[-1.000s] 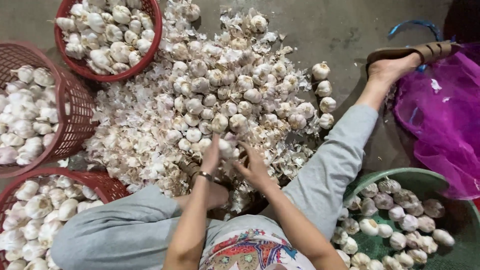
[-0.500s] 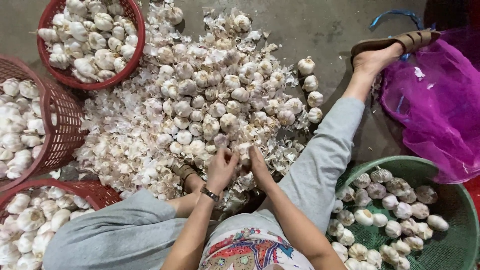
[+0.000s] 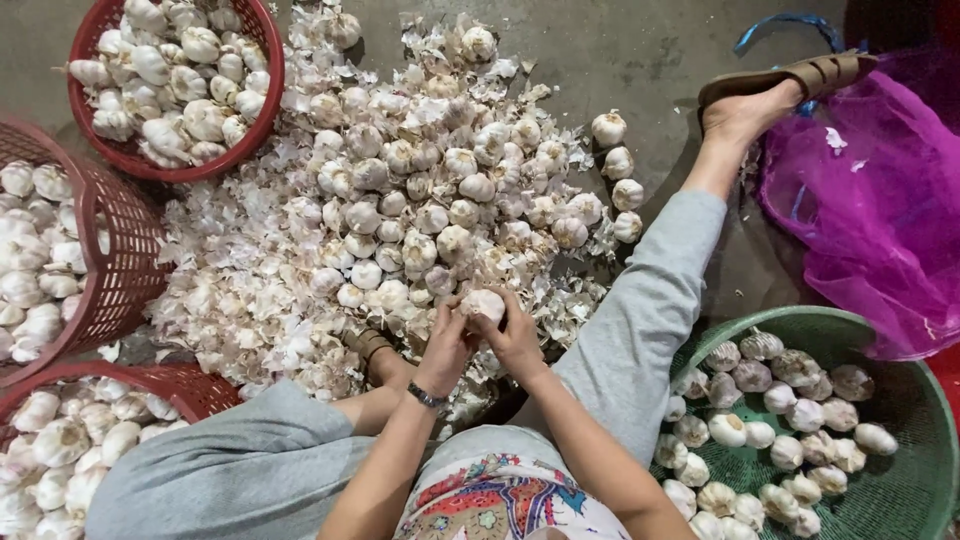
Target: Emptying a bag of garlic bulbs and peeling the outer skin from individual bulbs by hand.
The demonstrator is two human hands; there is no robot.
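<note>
Three red baskets (image 3: 262, 95), one green basket (image 3: 930, 420), one purple bag (image 3: 860, 210).

- You have no labels, signs or screens before you, and no printed packaging.
- What holds goods is this: a purple mesh sack (image 3: 850, 210) lies crumpled on the concrete at your far right, just beyond your right foot, with bits of white skin caught on it.
- A round green plastic basket (image 3: 900, 370) sits at your lower right, beside your right leg, partly filled with garlic bulbs.
- Three red plastic baskets hold peeled bulbs on your left: a round one (image 3: 262, 100) at the top, a slotted one (image 3: 120, 260) at the left edge, and another (image 3: 185, 385) by your left knee.
</note>
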